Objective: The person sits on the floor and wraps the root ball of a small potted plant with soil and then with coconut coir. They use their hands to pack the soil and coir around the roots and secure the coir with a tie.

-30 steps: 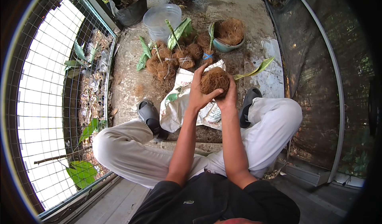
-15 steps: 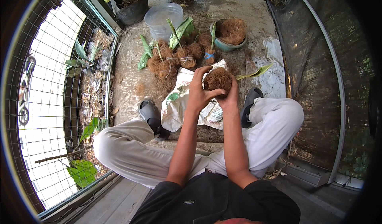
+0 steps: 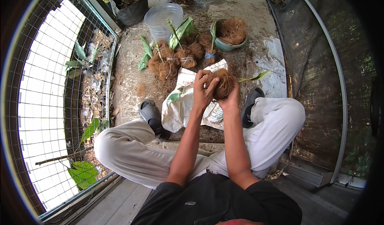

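Note:
Between my two hands is a ball of brown coconut fibre (image 3: 225, 83), held above a white printed sack (image 3: 181, 105) on the floor. My left hand (image 3: 203, 90) wraps its left side, with the thumb pressed over the front. My right hand (image 3: 231, 97) cups the ball from below and the right, its fingers partly hidden. A green-yellow leaf (image 3: 256, 77) sticks out to the right of the ball. Beyond the sack sits a cluster of tied fibre balls (image 3: 187, 59), several bearing green cuttings. One ball with blue string (image 3: 210, 56) stands at the cluster's right.
A round bowl (image 3: 228, 46) of loose coconut fibre (image 3: 233, 30) stands past the cluster. Beside it is a clear plastic tub (image 3: 164, 22). Black plant pots (image 3: 134, 9) stand at the back. Wire mesh (image 3: 44, 105) borders the left, dark netting (image 3: 316, 77) the right.
My left hand has shifted, its thumb moving up onto the front of the fibre ball. The ball and leaf have turned and moved slightly.

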A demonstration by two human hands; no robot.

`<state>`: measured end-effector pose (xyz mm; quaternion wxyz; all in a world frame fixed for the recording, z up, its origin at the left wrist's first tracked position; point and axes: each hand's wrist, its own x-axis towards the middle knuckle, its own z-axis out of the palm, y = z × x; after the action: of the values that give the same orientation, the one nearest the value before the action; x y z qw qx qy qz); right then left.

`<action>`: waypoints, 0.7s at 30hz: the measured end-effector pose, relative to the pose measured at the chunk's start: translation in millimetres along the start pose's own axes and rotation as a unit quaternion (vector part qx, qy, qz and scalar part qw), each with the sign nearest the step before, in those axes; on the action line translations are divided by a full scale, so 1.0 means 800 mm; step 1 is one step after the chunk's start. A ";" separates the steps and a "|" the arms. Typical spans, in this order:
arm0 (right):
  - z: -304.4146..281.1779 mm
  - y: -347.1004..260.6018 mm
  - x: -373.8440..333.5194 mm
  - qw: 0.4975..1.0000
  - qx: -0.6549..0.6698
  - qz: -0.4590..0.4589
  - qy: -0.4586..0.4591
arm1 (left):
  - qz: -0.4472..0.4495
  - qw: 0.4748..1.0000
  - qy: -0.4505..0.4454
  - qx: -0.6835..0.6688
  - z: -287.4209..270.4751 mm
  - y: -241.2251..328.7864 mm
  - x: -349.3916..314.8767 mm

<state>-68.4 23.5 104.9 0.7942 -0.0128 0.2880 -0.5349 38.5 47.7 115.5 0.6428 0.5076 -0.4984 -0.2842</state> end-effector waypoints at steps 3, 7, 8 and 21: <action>-0.004 0.001 0.004 1.000 -0.005 -0.008 -0.006 | -0.056 0.996 -0.011 -0.067 -0.001 -0.007 0.003; -0.010 -0.001 0.005 0.997 -0.077 -0.010 0.006 | -0.156 0.981 -0.074 -0.086 -0.022 -0.012 0.008; -0.012 -0.003 0.006 0.996 -0.087 -0.004 0.001 | -0.164 0.979 -0.083 -0.091 -0.026 -0.013 0.010; -0.010 -0.014 0.004 0.991 -0.128 -0.024 -0.035 | -0.125 0.983 -0.107 -0.083 -0.015 0.005 0.004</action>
<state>-80.8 18.4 100.6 0.7824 -0.1404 0.3259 -0.5118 50.4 51.1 120.7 0.5849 0.4772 -0.4717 -0.4557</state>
